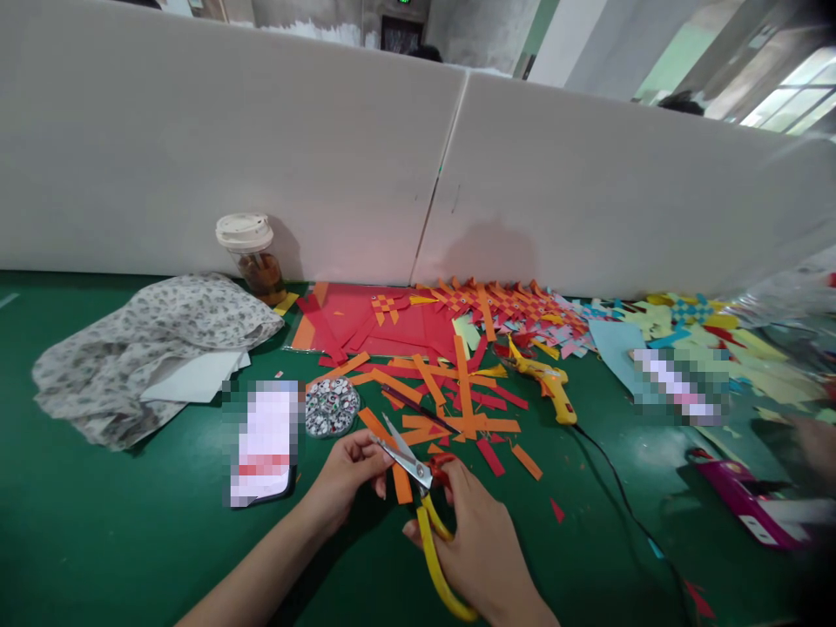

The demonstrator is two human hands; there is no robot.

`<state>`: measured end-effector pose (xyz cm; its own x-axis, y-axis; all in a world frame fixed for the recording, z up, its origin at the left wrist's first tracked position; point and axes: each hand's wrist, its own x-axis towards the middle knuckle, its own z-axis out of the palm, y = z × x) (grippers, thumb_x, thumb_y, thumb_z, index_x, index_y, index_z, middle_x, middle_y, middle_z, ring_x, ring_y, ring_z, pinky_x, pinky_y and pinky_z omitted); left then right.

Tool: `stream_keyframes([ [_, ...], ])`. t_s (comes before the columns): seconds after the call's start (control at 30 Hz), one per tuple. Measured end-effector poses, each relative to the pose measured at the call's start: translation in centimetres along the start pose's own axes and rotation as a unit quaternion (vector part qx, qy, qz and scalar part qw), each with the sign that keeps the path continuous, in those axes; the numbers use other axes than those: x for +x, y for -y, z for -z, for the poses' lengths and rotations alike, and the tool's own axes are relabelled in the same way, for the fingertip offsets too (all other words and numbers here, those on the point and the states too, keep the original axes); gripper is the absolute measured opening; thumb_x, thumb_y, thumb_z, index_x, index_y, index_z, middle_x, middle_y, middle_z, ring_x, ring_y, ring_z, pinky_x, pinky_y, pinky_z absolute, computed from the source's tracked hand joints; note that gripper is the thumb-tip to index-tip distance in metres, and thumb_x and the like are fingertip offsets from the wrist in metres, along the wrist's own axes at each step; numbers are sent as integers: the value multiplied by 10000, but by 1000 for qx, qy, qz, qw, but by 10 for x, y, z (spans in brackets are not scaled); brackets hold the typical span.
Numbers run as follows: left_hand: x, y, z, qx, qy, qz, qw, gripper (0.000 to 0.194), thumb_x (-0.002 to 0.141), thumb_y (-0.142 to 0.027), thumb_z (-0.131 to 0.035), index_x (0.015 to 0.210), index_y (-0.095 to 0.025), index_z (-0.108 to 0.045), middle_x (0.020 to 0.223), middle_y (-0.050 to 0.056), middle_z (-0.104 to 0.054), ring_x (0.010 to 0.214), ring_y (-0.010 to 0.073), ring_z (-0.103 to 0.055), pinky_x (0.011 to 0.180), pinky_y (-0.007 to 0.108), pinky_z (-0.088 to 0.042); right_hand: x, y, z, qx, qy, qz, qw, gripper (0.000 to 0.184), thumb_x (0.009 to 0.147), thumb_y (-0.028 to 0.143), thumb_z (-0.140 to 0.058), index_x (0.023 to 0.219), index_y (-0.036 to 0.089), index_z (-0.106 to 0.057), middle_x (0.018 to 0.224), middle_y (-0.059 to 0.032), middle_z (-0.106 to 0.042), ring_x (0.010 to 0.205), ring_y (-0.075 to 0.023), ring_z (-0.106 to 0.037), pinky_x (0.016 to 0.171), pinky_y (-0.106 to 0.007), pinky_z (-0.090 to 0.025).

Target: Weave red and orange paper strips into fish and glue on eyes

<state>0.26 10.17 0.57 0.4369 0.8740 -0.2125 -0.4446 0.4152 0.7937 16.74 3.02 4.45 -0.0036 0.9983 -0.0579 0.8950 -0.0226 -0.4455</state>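
Note:
My left hand (338,481) pinches an orange paper strip (402,488) between thumb and fingers, low over the green table. A pair of scissors (434,549) with yellow and red handles is gripped in my right hand (488,542), its fingers wrapped round the handles. The blades are parted and lie across the strip, their tips close to my left fingers. Just beyond both hands lie loose orange and red paper strips (461,423). A round clear case (332,407) of small black-and-white pieces, which look like googly eyes, sits past my left hand.
A yellow glue gun (547,383) trails a black cord at right. Woven paper fish (515,305) crowd the back. A phone (265,444), patterned cloth (150,348) and lidded cup (254,257) stand left. Another person's hand (813,453) is near a magenta tool (738,496).

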Motion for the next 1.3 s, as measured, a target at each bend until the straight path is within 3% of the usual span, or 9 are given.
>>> stream_keyframes([
  [1.3,0,0,5,26,17,40,999,226,654,-297,-735,706,-108,-622,516,-18,-589,340,34,-448,370,148,-325,1,-7,-4,10,22,-16,1000,319,656,456,-621,805,213,-479,691,2,-569,630,-172,-553,505,-237,-346],
])
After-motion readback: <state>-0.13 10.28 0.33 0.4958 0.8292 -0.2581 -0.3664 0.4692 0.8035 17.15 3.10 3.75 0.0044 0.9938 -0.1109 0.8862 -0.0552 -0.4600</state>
